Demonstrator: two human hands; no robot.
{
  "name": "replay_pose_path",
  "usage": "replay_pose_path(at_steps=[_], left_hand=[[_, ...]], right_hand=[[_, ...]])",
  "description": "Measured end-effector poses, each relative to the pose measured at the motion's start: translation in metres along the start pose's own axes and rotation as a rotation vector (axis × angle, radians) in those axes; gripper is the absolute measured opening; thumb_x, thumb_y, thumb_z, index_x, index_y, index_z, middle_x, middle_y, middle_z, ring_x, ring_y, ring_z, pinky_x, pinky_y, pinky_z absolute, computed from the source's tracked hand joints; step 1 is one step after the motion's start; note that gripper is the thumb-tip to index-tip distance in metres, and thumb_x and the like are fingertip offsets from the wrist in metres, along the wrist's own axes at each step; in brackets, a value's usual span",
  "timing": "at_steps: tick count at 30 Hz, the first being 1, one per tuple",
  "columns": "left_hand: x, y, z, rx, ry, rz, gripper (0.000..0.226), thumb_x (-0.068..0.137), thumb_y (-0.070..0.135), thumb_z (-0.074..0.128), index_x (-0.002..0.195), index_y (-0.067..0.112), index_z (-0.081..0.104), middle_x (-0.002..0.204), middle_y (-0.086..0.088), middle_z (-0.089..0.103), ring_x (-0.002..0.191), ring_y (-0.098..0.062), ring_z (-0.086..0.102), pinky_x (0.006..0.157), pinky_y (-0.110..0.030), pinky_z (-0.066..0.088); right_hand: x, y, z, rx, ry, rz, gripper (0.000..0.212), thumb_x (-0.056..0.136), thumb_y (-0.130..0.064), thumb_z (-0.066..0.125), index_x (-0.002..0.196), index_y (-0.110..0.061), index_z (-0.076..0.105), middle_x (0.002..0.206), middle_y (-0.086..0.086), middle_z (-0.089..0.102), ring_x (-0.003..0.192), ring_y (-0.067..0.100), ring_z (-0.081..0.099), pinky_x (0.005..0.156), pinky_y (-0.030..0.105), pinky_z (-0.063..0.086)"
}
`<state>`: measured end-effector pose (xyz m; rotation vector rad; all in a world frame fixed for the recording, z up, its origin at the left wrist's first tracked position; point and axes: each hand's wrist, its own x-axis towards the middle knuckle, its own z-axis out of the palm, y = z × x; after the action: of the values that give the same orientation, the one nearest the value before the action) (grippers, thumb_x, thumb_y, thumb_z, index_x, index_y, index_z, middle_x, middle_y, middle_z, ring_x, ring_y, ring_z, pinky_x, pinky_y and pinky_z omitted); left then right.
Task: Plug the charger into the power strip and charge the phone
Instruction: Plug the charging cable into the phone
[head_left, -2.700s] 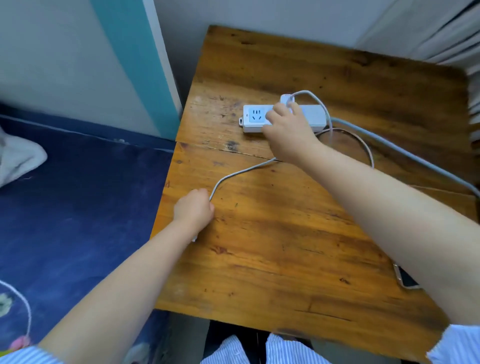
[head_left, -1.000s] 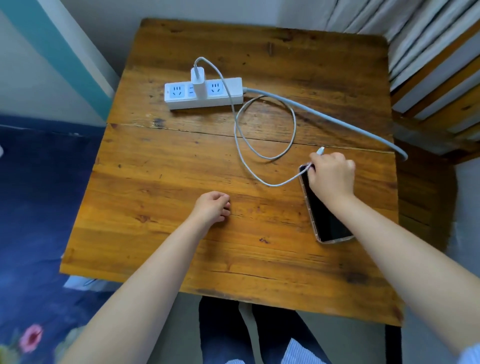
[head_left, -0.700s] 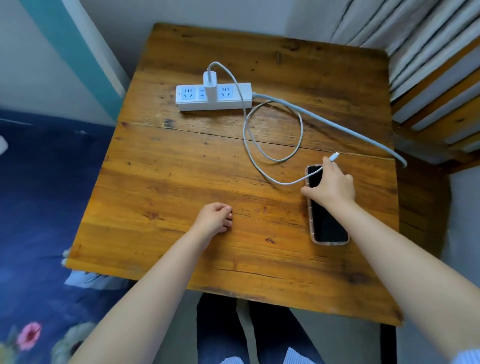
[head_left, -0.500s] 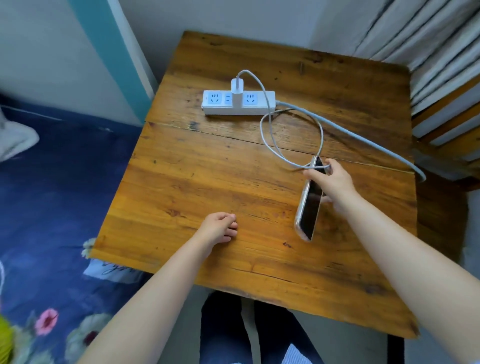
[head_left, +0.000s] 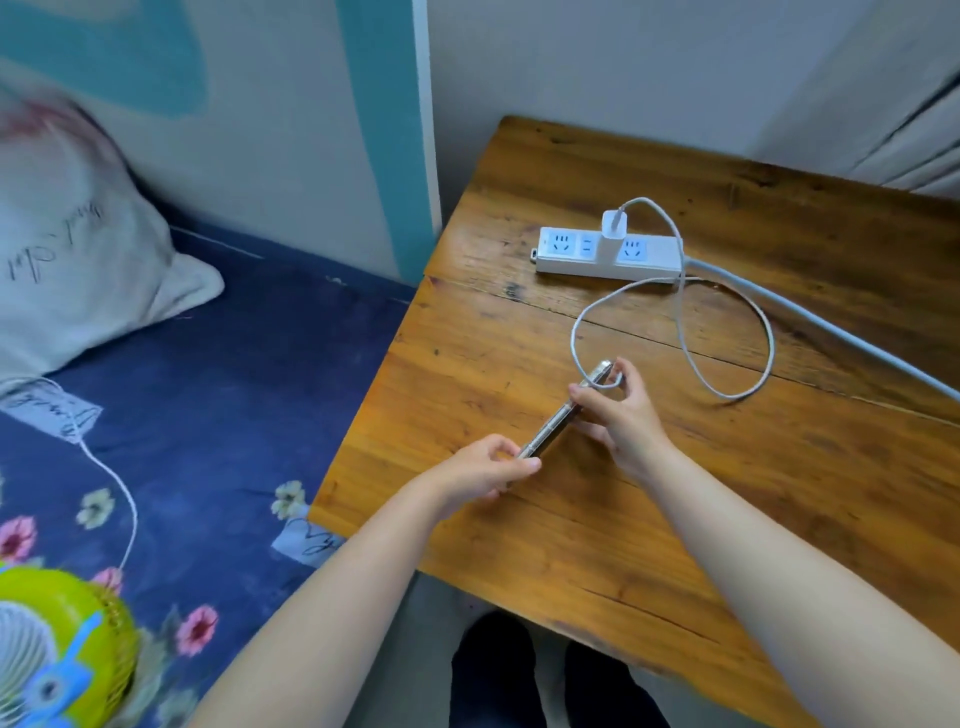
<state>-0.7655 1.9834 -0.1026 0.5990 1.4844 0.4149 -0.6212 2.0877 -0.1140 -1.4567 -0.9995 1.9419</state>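
A white power strip (head_left: 582, 257) lies at the back of the wooden table (head_left: 701, 519). The white charger (head_left: 614, 228) stands plugged into it. Its thin white cable (head_left: 748, 374) loops over the table and ends at the phone's far tip. The phone (head_left: 563, 413), in a clear case, is lifted on edge above the table. My left hand (head_left: 483, 470) grips its near end. My right hand (head_left: 621, 415) holds its far end, with fingers around the cable end there. Whether the plug sits in the port is hidden.
The strip's thick grey cord (head_left: 831, 332) runs off to the right. A bed with a blue flowered sheet (head_left: 218, 415) lies left of the table, with a white pillow (head_left: 78, 260) and a green fan (head_left: 57, 649) with its own thin cord.
My right hand lifted the phone from the table's right side and carried it left with the cable end. My left hand rose from the table and gripped the phone's near end.
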Motion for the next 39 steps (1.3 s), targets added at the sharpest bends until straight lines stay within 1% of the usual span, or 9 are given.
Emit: replay_pose_path(at_steps=[4, 7, 12, 15, 18, 23, 27, 31, 39], left_hand=[[0.001, -0.002, -0.007, 0.145, -0.015, 0.145, 0.037, 0.094, 0.029, 0.045, 0.130, 0.020, 0.043, 0.120, -0.003, 0.054, 0.113, -0.020, 0.052, 0.098, -0.035, 0.043], [0.004, -0.001, -0.004, 0.553, 0.140, 0.257, 0.022, 0.096, 0.022, 0.038, 0.106, 0.008, 0.050, 0.102, -0.015, 0.061, 0.100, -0.035, 0.058, 0.081, -0.040, 0.048], [0.004, 0.002, -0.007, 0.691, 0.253, 0.271, 0.017, 0.097, 0.021, 0.035, 0.086, 0.009, 0.038, 0.086, -0.024, 0.057, 0.072, -0.033, 0.049, 0.059, -0.034, 0.035], [0.004, -0.002, -0.009, 0.459, 0.324, 0.247, 0.016, 0.097, 0.019, 0.034, 0.085, 0.009, 0.039, 0.088, -0.018, 0.052, 0.076, -0.027, 0.048, 0.063, -0.031, 0.040], [0.007, 0.009, -0.010, -0.190, 0.414, 0.151, 0.012, 0.098, 0.015, 0.033, 0.097, 0.006, 0.042, 0.100, -0.015, 0.050, 0.083, -0.027, 0.059, 0.059, -0.030, 0.060], [0.010, 0.056, -0.017, -1.038, 0.274, 0.091, 0.023, 0.099, 0.018, 0.033, 0.089, 0.002, 0.047, 0.076, -0.016, 0.064, 0.058, -0.023, 0.067, 0.040, -0.019, 0.055], [0.013, 0.089, -0.016, -1.073, 0.228, 0.031, 0.046, 0.099, 0.024, 0.029, 0.067, 0.001, 0.053, 0.034, -0.004, 0.061, 0.025, -0.008, 0.054, 0.028, -0.009, 0.041], [0.016, 0.103, -0.012, -1.008, 0.222, -0.020, 0.039, 0.096, 0.025, 0.034, 0.061, 0.010, 0.042, 0.024, 0.003, 0.048, 0.017, -0.006, 0.038, 0.029, -0.004, 0.028], [0.014, 0.095, -0.008, -0.930, 0.143, -0.077, 0.043, 0.096, 0.033, 0.038, 0.060, 0.012, 0.045, 0.023, 0.004, 0.028, 0.018, -0.006, 0.021, 0.027, -0.010, 0.014]], right_hand=[[0.006, 0.000, 0.011, -0.062, 0.000, -0.012, 0.081, 0.076, -0.002, 0.070, 0.139, -0.021, 0.024, 0.134, 0.003, 0.034, 0.090, 0.014, 0.060, 0.086, 0.042, 0.050], [0.010, 0.003, 0.008, -0.096, -0.004, -0.003, 0.079, 0.077, -0.003, 0.068, 0.141, -0.021, 0.024, 0.131, -0.005, 0.028, 0.110, 0.019, 0.051, 0.091, 0.043, 0.049], [0.018, -0.002, 0.000, 0.017, 0.021, 0.053, 0.046, 0.094, -0.019, 0.045, 0.138, -0.018, 0.032, 0.128, -0.002, 0.043, 0.113, 0.023, 0.048, 0.099, 0.044, 0.039], [0.022, -0.016, -0.009, 0.145, 0.352, -0.063, 0.019, 0.095, -0.020, 0.043, 0.103, -0.012, 0.058, 0.094, 0.000, 0.057, 0.098, 0.020, 0.054, 0.080, 0.031, 0.051], [0.022, -0.032, -0.028, 0.120, 0.620, -0.168, 0.014, 0.092, 0.000, 0.046, 0.090, -0.003, 0.059, 0.078, 0.005, 0.055, 0.069, 0.014, 0.060, 0.053, 0.012, 0.053], [0.010, -0.048, -0.030, -0.460, 0.327, -0.331, 0.031, 0.088, 0.011, 0.037, 0.081, -0.018, 0.042, 0.085, 0.013, 0.055, 0.037, -0.001, 0.053, 0.037, 0.007, 0.041], [-0.011, -0.055, -0.012, -0.733, 0.143, -0.384, 0.013, 0.088, 0.000, 0.046, 0.090, -0.008, 0.056, 0.068, 0.003, 0.054, 0.059, 0.010, 0.047, 0.059, 0.026, 0.034], [-0.027, -0.058, -0.007, -0.759, 0.135, -0.426, 0.029, 0.094, -0.006, 0.041, 0.086, 0.004, 0.067, 0.054, -0.011, 0.043, 0.053, 0.000, 0.038, 0.049, 0.009, 0.030], [-0.031, -0.065, 0.008, -0.852, 0.184, -0.415, 0.019, 0.086, -0.010, 0.058, 0.087, 0.002, 0.072, 0.074, 0.016, 0.067, 0.059, 0.014, 0.047, 0.046, 0.009, 0.029]])
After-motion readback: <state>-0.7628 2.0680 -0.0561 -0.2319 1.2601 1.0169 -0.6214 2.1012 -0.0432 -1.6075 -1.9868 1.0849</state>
